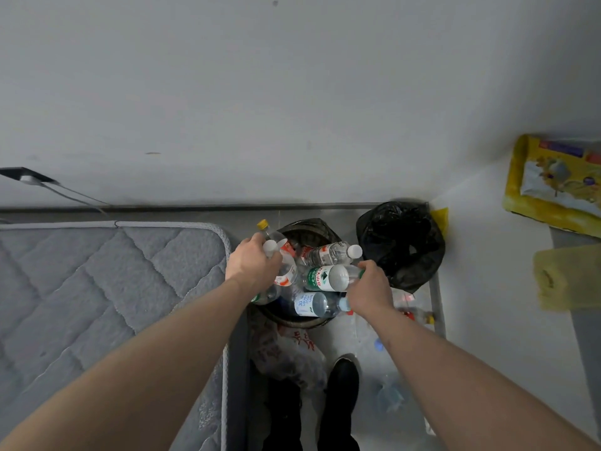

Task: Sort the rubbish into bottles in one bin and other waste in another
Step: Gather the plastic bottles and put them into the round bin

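A: Hands first. What's the left hand (252, 263) doing?

B: Over the near-left rim of the round bin (304, 321), fingers curled round clear bottles. A yellow-capped bottle (267, 230) sticks out past the knuckles, and a white-capped bottle (282, 268) with a red-orange label sits under the fingers. Can't tell exactly how many it grips.

A: Right hand (370, 292)?

B: At the bin's right edge, fingers wrapped round the neck end of the green-label bottle (327, 278), which lies sideways on the pile. A blue cap shows just below that hand; can't tell if it's held too.

A: Labels, anything readable?

B: Green label has white characters and a dark triangle mark, too blurred to read. The blue-label bottle (313, 304) at the near edge has white label text, not legible. Another clear bottle (335, 253) with a white cap and a red-and-white label lies at the far side. No brand I'd commit to.

A: So bottles are where?

B: Heaped in the round bin, dark liner. To its right, just beside it in the corner, the second bin (401, 244) with a black bag.

A: Rest?

B: Grey quilted mattress (97, 281) on the left. White plastic bag (286, 353) with red characters on the floor beside the near rim, unreadable. Yellow package (553, 183) far right, print blurred. Loose litter on the floor by the right arm.
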